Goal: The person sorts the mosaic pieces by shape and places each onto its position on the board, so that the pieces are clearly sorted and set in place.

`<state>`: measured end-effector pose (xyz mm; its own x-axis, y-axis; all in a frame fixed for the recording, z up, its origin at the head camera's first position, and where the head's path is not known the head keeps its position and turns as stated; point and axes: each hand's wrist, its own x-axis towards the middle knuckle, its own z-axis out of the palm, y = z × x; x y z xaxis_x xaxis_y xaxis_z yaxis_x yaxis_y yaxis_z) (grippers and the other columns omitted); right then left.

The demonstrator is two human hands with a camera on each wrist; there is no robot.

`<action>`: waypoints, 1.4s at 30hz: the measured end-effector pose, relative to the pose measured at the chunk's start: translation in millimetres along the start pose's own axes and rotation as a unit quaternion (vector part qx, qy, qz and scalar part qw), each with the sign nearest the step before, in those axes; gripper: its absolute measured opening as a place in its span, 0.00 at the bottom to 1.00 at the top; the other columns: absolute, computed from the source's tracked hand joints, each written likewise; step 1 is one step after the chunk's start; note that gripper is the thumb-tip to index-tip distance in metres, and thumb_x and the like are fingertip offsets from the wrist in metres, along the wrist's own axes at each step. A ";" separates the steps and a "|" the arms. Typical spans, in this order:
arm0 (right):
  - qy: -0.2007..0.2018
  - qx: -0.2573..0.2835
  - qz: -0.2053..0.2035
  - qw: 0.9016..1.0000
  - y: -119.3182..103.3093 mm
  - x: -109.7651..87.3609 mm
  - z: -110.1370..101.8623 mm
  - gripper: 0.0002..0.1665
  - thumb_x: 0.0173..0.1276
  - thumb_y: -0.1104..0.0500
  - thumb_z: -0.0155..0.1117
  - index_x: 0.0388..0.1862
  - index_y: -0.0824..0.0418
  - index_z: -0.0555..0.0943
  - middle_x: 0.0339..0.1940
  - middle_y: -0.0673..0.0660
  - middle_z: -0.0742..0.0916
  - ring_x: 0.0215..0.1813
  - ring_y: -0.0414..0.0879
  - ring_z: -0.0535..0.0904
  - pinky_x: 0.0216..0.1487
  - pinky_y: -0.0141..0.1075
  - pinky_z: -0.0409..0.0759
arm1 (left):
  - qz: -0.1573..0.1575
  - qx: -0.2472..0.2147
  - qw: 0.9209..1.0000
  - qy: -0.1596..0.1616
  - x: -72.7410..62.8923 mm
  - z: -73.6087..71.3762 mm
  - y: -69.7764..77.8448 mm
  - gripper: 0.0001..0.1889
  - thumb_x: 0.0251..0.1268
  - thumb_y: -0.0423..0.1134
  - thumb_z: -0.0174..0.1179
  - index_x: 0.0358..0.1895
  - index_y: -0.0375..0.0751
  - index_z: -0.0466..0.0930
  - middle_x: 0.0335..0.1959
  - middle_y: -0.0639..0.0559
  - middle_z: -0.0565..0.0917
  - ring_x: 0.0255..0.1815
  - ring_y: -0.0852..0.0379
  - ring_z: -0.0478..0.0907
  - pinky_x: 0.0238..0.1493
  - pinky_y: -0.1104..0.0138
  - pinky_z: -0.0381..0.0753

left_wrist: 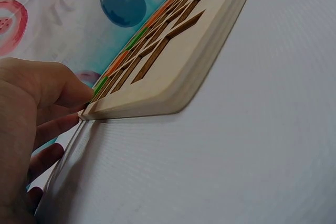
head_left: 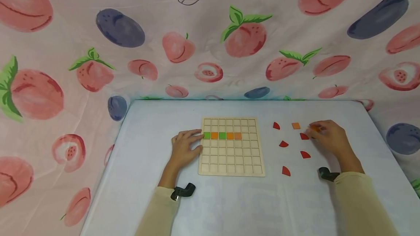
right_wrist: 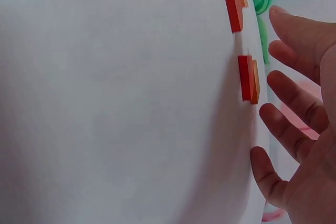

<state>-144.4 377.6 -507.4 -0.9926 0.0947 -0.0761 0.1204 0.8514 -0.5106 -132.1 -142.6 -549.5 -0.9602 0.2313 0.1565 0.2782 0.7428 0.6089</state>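
Observation:
A wooden grid board (head_left: 231, 173) lies on the table, with green and orange square tiles side by side in its third row, starting at a green tile (head_left: 206, 135) on the left. My left hand (head_left: 186, 146) rests at the board's left edge, fingertips and thumb touching it. To the right of the board, my right hand (head_left: 329, 136) hovers over an orange tile (right_wrist: 255, 81), its fingers spread apart and holding nothing in the right wrist view. A red quarter-circle piece (head_left: 304, 136) lies just beneath its fingertips. Another orange square tile (head_left: 296, 125) is left of that hand.
More red quarter-circle pieces (head_left: 286, 171) are scattered between the board and my right hand. The table (head_left: 236, 207) has a white cover. A fruit-printed cloth (head_left: 147, 21) hangs behind and beside it. Dark camera mounts (head_left: 183, 191) sit on both wrists.

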 end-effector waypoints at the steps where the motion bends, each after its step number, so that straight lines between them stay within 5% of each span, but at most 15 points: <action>1: 0.000 -0.004 0.003 1.000 1.5 0.5 0.0 0.31 0.74 0.42 0.63 0.60 0.67 0.80 0.60 0.73 0.77 0.60 0.70 0.70 0.59 0.67 0.72 | 0.000 -0.001 1.000 0.000 0.0 -0.1 0.0 0.21 0.61 0.42 0.64 0.59 0.51 0.86 0.68 0.57 0.80 0.67 0.50 0.70 0.66 0.44 0.55; 12: 0.005 -0.044 0.033 0.998 10.7 2.3 2.5 0.33 0.74 0.46 0.63 0.67 0.69 0.76 0.59 0.76 0.75 0.60 0.72 0.70 0.59 0.68 0.71 | -0.005 0.003 1.000 -0.005 0.2 -0.4 -0.2 0.22 0.61 0.42 0.64 0.60 0.52 0.86 0.69 0.58 0.79 0.68 0.50 0.69 0.66 0.44 0.55; 23: 0.012 -0.023 0.053 0.998 12.5 -0.7 4.4 0.21 0.78 0.56 0.57 0.64 0.65 0.79 0.52 0.72 0.82 0.54 0.67 0.74 0.52 0.61 0.76 | 0.001 0.001 1.000 0.003 -0.5 -0.3 1.0 0.21 0.60 0.41 0.65 0.59 0.51 0.86 0.68 0.57 0.80 0.66 0.50 0.70 0.65 0.44 0.56; 29: 0.009 -0.014 0.073 0.997 13.5 -0.3 7.8 0.26 0.76 0.48 0.61 0.64 0.64 0.79 0.49 0.71 0.83 0.52 0.65 0.74 0.49 0.57 0.77 | 0.009 0.002 1.000 0.013 -0.6 0.5 1.1 0.21 0.60 0.41 0.65 0.59 0.51 0.87 0.67 0.57 0.81 0.66 0.49 0.71 0.64 0.43 0.56; 36: -0.009 0.014 0.075 0.997 9.5 -3.7 8.7 0.32 0.71 0.37 0.64 0.52 0.65 0.82 0.40 0.63 0.83 0.46 0.57 0.73 0.40 0.42 0.69 | 0.003 0.004 1.000 0.008 -0.8 -0.6 1.0 0.21 0.61 0.41 0.64 0.59 0.51 0.87 0.68 0.57 0.80 0.66 0.49 0.71 0.65 0.43 0.56; 42: -0.037 0.044 0.096 0.994 7.7 -8.2 8.6 0.36 0.70 0.33 0.62 0.51 0.66 0.80 0.42 0.62 0.80 0.49 0.58 0.70 0.40 0.41 0.69 | -0.001 0.000 1.000 -0.001 -0.8 -1.0 0.8 0.21 0.61 0.42 0.64 0.60 0.52 0.86 0.68 0.57 0.80 0.67 0.50 0.70 0.66 0.44 0.56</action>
<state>-135.2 378.9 -518.0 -0.9476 0.2098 -0.2407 0.3116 0.7724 -0.5534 -131.2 -142.9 -548.4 -0.9608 0.2303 0.1541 0.2759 0.7428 0.6100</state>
